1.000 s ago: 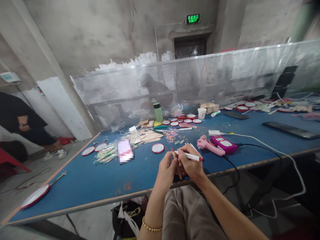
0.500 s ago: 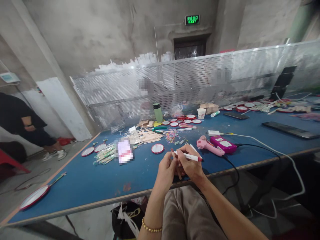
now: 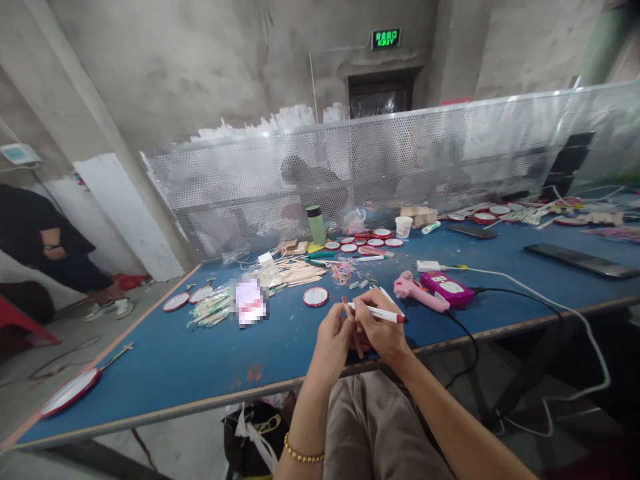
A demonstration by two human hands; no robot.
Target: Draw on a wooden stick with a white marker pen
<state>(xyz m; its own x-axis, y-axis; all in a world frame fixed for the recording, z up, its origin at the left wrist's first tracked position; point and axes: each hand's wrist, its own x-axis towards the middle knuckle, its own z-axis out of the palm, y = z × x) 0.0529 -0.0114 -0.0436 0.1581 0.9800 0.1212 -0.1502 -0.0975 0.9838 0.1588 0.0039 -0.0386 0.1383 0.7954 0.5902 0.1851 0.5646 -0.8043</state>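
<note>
My left hand [image 3: 334,340] grips a thin wooden stick [image 3: 353,329] upright over the near edge of the blue table [image 3: 200,360]. My right hand [image 3: 383,333] holds a white marker pen [image 3: 377,311] with a red cap, its tip against the top of the stick. Both hands touch each other above my lap. A small round red-rimmed mirror [image 3: 315,297] lies just beyond my left hand. A pink glue gun [image 3: 419,295] lies to the right of my right hand.
A pile of wooden sticks [image 3: 295,272], coloured rubber bands [image 3: 345,271], more red-rimmed discs [image 3: 373,241], a green bottle [image 3: 316,225], a paper cup [image 3: 403,227], phones [image 3: 580,259] and cables lie on the table. A perforated metal screen [image 3: 400,160] runs along the back. A person [image 3: 45,247] sits at far left.
</note>
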